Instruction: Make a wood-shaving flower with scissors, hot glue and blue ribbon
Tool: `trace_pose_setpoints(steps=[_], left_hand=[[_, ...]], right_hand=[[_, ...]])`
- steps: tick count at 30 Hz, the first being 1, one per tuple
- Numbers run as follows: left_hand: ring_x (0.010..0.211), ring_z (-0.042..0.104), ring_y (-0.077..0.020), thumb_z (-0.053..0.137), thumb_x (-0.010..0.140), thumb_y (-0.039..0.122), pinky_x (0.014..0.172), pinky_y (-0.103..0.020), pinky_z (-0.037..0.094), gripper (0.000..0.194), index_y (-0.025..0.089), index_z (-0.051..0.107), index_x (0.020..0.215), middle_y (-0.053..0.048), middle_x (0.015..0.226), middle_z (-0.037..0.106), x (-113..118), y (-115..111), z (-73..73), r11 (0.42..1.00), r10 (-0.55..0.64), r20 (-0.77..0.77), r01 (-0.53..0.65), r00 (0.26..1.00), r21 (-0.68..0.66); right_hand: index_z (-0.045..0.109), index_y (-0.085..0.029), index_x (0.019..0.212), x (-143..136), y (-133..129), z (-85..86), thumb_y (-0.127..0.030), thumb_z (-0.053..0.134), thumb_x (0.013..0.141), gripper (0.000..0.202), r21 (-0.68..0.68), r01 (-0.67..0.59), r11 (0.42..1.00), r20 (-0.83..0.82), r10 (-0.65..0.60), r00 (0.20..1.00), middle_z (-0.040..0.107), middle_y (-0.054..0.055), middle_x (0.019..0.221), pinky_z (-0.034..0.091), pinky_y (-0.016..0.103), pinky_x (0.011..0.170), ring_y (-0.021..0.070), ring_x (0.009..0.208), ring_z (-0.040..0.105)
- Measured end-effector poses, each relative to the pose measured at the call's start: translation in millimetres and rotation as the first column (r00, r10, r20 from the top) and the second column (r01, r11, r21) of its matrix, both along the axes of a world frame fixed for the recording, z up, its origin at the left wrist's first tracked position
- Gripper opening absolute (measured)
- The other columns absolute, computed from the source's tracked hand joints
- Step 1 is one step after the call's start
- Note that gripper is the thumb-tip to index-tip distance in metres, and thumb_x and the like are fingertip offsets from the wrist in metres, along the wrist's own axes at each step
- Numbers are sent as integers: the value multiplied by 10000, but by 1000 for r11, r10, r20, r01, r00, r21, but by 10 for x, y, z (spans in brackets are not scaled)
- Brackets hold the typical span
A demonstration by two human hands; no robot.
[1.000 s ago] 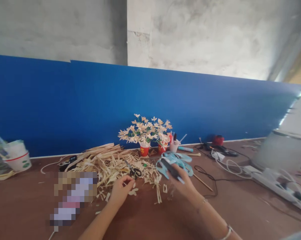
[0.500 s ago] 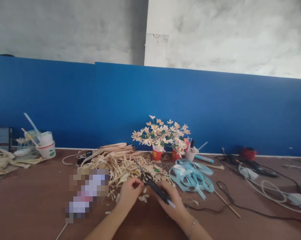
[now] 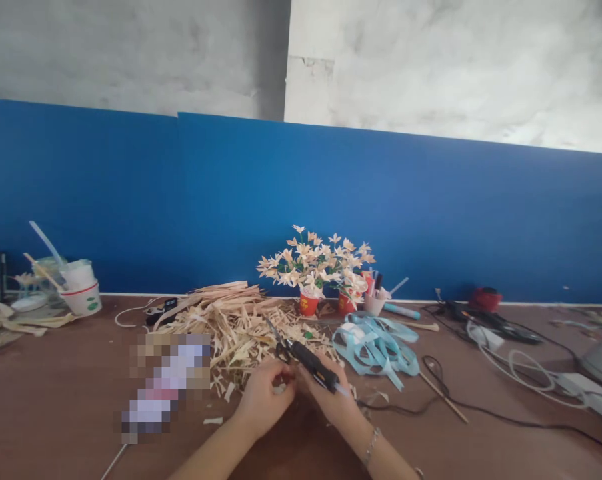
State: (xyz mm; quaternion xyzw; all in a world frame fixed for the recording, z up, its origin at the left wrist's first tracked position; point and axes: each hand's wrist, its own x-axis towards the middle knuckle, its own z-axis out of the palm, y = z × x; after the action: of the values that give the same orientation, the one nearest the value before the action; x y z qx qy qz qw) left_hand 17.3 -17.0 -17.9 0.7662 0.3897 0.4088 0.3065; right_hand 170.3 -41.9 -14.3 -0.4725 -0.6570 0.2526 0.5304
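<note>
My right hand is wrapped around a black glue gun, with a pale glue stick showing at its rear end. Close beside it, my left hand is closed in a pinch, and whatever lies between the fingertips is too small to make out. A pair of scissors with dark handles lies just beyond the hands, partly hidden by the glue gun. Behind them spreads a heap of dried husk strips. Past the heap, pale husk flowers stand in red cups.
Light blue ribbon lies tangled right of my hands, near a thin stick. Black cable crosses the right side. A blurred-out object lies left. A white cup stands far left, before the blue partition.
My hands have come closer together, and the glue gun has moved nearer my left fingertips. White petals seen between the hands are now hidden. The whole view has shifted slightly.
</note>
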Motion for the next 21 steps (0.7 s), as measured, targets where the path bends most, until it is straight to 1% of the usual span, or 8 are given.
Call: trace_pose_setpoints(steps=[3,5,9,12,15,18,21], left_hand=[[721,537,-167,503,754,248,661,-266,409,175,176,655,803,-47,778,615,4,40,-28,989,-68,91,80,994,-128],[671,525,-152,492,768,285,623,-254,400,201,167,655,765,-37,739,606,4,64,-45,975,-100,112,120,989,-187],[565,474,-118,538,727,290,550,-228,363,166,151,611,675,6,618,555,10,88,-72,949,-107,144,144,984,-282],[554,466,-116,547,706,265,546,-227,357,122,153,578,667,17,596,542,23,88,-90,942,-94,154,138,984,-305],[591,484,-127,527,695,206,580,-235,372,80,161,557,636,8,621,546,32,78,-102,965,-63,115,90,991,-246],[660,506,-147,506,671,133,632,-249,381,76,169,559,630,-9,668,565,29,52,-90,993,-18,49,24,999,-114],[712,516,-164,501,655,96,670,-262,378,109,178,571,641,-19,702,583,21,15,-51,1000,15,-7,-15,1000,12]], right_hand=[[582,-166,658,8,10,-43,-318,541,789,204,1,-23,1000,4,23,1000,564,16,665,433,234,592,143,626,515],[581,-168,650,10,20,-66,-336,540,790,223,-2,-23,1000,14,23,1000,554,17,659,431,237,593,143,626,510],[591,-168,666,15,27,-67,-337,541,792,217,-14,-38,999,38,38,999,556,15,651,418,232,574,137,610,507],[601,-157,685,19,16,-54,-319,547,789,200,-16,-36,999,59,37,998,565,19,657,416,235,572,143,622,516],[605,-147,688,18,7,-59,-318,552,783,202,7,17,1000,102,-18,995,549,15,635,407,238,549,140,595,499],[581,-148,647,16,13,-91,-330,553,779,226,32,75,997,154,-79,985,523,7,610,391,235,530,131,572,475],[535,-156,590,16,34,-134,-346,543,787,274,38,97,995,157,-102,982,497,-1,596,374,223,513,123,568,461]])
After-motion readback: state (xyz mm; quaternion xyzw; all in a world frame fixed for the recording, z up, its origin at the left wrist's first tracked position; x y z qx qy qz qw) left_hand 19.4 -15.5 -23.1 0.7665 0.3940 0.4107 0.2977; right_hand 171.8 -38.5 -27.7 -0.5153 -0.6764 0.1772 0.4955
